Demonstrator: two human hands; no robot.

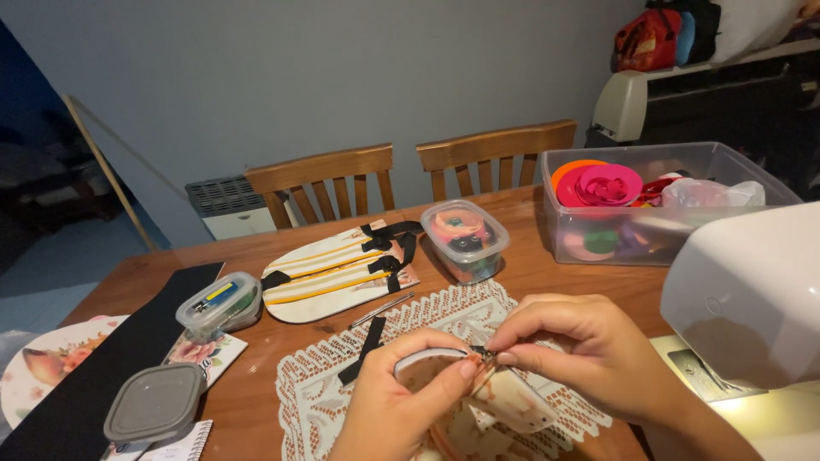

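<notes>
Wooden table [256, 393] with lace doily [316, 384], two chairs [333, 171] behind.

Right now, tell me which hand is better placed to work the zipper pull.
Right. The right hand already pinches at the zipper pull with its fingertips, while the left hand grips the curved fabric piece from below, steadying it.

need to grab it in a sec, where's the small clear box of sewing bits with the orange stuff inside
In the head view the small clear box sits on the wooden table just beyond the lace mat, between the striped fabric piece and the big clear bin.
</notes>
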